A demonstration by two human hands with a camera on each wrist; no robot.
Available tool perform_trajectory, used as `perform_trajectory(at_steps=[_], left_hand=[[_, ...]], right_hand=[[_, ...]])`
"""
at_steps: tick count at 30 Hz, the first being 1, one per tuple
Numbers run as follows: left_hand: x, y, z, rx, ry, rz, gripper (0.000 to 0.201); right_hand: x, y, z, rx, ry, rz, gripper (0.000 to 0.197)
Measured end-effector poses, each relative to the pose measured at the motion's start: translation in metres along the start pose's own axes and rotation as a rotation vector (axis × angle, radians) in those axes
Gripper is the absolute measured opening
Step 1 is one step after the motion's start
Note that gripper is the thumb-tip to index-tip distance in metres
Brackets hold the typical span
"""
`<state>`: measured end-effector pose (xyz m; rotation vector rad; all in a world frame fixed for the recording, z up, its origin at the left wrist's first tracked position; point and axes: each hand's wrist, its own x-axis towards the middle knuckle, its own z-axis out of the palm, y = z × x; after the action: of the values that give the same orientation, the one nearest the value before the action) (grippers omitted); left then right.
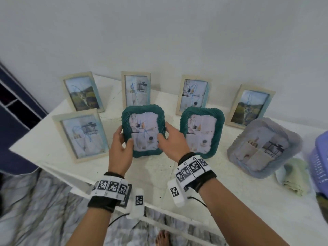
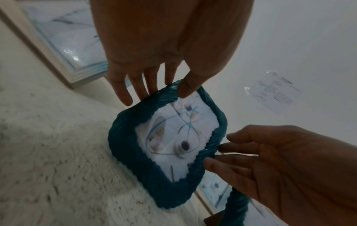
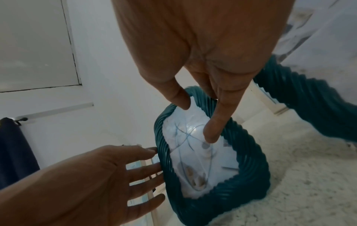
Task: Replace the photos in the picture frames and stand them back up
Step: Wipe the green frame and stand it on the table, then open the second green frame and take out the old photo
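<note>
On the white table [image 1: 53, 142], the left hand [image 1: 120, 148] and right hand [image 1: 172, 141] grasp the standing green frame [image 1: 143, 110] by its sides; next, I think, let go gently.

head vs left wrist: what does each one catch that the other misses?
Head only: the full set of standing frames, including the grey frame, plus a folded cloth and purple basket.
Left wrist only: a printed sheet on the wall, and the left thumb on the frame's front edge with the fingers behind it.
Both: left hand and right hand flanking the teal frame.
</note>
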<state>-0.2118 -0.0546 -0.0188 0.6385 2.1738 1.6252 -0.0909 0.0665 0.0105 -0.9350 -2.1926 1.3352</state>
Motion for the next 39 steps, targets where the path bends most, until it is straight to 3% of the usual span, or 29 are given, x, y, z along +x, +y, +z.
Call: perform_trajectory(at_steps=[2,6,8,11,16,19,21,23,27,29,31,34,39], left_hand=[[-0.001,0.002,-0.001,0.015,0.006,0.007,0.052],[-0.02,0.015,-0.016,0.068,0.058,0.084,0.046],[-0.034,0.02,-0.023,0.096,0.041,0.132,0.041],[-0.057,0.028,-0.025,0.094,-0.044,0.175,0.035],[-0.099,0.039,0.011,0.058,-0.295,0.115,0.033],[-0.12,0.04,0.044,0.103,-0.388,0.101,0.031],[-0.136,0.042,0.065,0.139,-0.458,0.097,0.03],[-0.155,0.047,0.083,0.2,-0.538,0.114,0.042],[-0.19,0.049,0.117,0.38,-0.675,0.08,0.118],[-0.204,0.048,0.133,0.374,-0.732,0.071,0.135],[-0.216,0.049,0.146,0.274,-0.795,0.061,0.132],[-0.229,0.057,0.15,0.028,-0.871,-0.01,0.098],[-0.234,0.054,0.15,-0.197,-0.951,-0.197,0.099]], right_hand=[[0.003,-0.001,0.002,-0.012,0.039,0.0,0.032],[-0.01,-0.001,-0.007,0.017,0.13,0.061,0.043],[-0.026,0.0,-0.017,0.047,0.154,0.06,0.031],[-0.059,0.008,-0.034,0.192,0.187,0.051,0.006],[-0.123,0.045,-0.071,0.749,0.192,0.136,0.012],[-0.153,0.069,-0.089,0.895,0.27,0.259,0.007],[-0.173,0.079,-0.098,0.911,0.354,0.292,0.011],[-0.193,0.088,-0.106,0.928,0.429,0.313,0.01],[-0.223,0.094,-0.117,0.979,0.511,0.328,0.022],[-0.233,0.094,-0.121,1.004,0.502,0.302,0.034],[-0.242,0.092,-0.126,0.979,0.444,0.294,0.043],[-0.252,0.096,-0.135,0.925,0.412,0.334,0.043],[-0.259,0.117,-0.144,0.657,0.424,0.434,0.024]])
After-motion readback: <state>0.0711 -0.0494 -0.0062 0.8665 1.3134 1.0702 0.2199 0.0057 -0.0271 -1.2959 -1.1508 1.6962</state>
